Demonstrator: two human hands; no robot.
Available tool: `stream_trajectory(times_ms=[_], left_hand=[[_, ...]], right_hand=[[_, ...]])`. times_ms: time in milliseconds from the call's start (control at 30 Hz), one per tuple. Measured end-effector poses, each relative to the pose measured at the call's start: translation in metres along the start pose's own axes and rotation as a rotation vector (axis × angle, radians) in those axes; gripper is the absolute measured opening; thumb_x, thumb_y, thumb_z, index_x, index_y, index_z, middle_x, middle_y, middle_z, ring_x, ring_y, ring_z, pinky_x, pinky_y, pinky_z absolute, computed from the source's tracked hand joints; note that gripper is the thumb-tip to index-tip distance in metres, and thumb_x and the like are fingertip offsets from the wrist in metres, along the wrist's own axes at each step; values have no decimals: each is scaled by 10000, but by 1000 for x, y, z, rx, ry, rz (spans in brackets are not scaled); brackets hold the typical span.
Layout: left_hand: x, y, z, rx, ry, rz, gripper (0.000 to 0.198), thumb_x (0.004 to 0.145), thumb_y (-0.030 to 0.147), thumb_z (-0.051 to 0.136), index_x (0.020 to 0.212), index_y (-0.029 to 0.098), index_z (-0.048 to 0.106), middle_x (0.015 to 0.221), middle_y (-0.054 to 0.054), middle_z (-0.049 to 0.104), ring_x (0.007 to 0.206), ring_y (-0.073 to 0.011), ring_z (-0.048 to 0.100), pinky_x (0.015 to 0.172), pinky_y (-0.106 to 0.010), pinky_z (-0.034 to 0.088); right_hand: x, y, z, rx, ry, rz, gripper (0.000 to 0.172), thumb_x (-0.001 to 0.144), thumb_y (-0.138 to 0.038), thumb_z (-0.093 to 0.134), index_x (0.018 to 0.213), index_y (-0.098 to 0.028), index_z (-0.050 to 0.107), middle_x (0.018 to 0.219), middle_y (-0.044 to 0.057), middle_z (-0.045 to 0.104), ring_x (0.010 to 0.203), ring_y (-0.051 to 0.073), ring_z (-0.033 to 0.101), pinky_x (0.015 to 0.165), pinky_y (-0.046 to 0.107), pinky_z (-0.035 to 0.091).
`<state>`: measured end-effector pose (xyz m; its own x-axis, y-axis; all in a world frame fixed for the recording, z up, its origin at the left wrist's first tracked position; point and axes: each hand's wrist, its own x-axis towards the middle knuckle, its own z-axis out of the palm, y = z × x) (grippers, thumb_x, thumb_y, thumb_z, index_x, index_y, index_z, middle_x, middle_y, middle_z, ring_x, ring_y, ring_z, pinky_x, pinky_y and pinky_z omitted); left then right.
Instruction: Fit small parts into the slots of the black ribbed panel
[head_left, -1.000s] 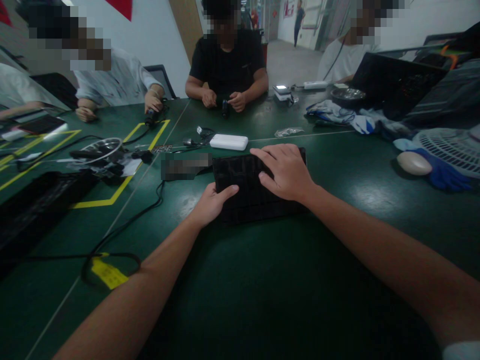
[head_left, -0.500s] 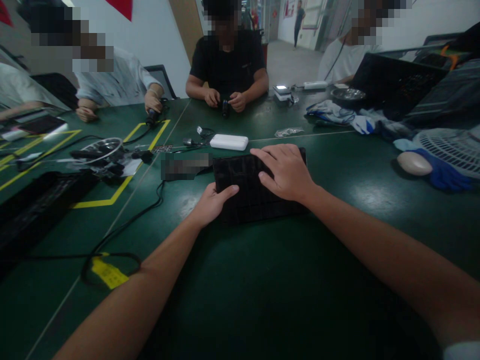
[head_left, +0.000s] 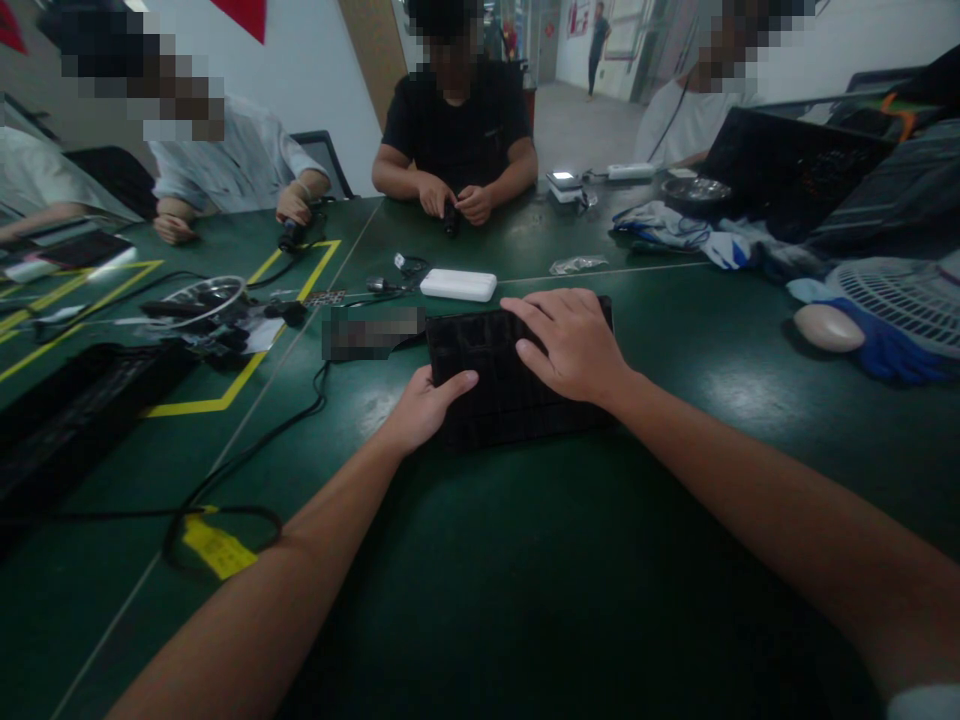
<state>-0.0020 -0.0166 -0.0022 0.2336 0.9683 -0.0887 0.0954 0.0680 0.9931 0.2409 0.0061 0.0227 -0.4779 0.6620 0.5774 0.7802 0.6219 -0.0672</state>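
A black clutch bag [head_left: 495, 385] with a crocodile-like pattern lies on the green table in front of me. My left hand [head_left: 427, 405] grips its left end, thumb on top and the other fingers hidden underneath. Across the upper right part of the bag rests my right hand [head_left: 574, 345], its fingers stretched out and thumb apart, palm down. Just beyond the bag is a white power bank [head_left: 458, 285]. A pixelated item [head_left: 373, 333] sits by the bag's left corner.
Black cables [head_left: 255, 455] with a yellow tag [head_left: 220, 545] run at the left, beside a black tray [head_left: 82, 420]. To the right are a pale oval object [head_left: 828, 328], a blue glove [head_left: 900, 345] and a white fan grille [head_left: 900, 295]. Several people sit around the table.
My hands and the clutch bag stay put. Across the table, a person's hands shift on a small black object; the person at left lowers a hand holding a dark object slightly.
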Motion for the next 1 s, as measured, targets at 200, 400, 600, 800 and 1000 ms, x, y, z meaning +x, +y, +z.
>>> stream_trajectory(times_ms=[200,400,600,800,1000], left_hand=[[0,0,0,13,4,2,534,742,544,819,1098,152,744,1078,-118,789,1078,-351,724,967,-487,573],[0,0,0,23,11,12,530,750,542,814,1106,157,743,1142,-124,779,1085,-346,721,960,-467,571],[0,0,0,28,9,12,540,739,558,820,1092,157,743,1127,-120,781,1062,-336,725,947,-457,573],[1,-1,-1,12,8,9,493,745,532,821,1066,165,748,1121,-113,782,1058,-331,728,952,-452,572],[-1,0,0,7,16,-4,499,747,528,821,1081,165,744,1125,-119,781,1057,-332,730,956,-464,573]], right_hand=[[0,0,0,-11,8,-1,518,1024,-399,360,1459,-185,540,1307,129,659,1176,315,545,992,467,330],[0,0,1,-21,13,2,507,1035,-396,356,1461,-192,541,1310,122,656,1183,307,548,999,462,325],[0,0,-1,3,-3,-2,543,1020,-451,369,1462,-183,534,1309,129,653,1174,314,540,996,467,324],[-1,1,-1,4,-11,-6,575,948,-395,458,1475,-174,521,1326,133,644,1192,325,533,1008,473,329],[0,-1,-2,1,-2,-5,570,946,-384,464,1469,-167,533,1315,138,647,1188,328,542,1006,479,335]])
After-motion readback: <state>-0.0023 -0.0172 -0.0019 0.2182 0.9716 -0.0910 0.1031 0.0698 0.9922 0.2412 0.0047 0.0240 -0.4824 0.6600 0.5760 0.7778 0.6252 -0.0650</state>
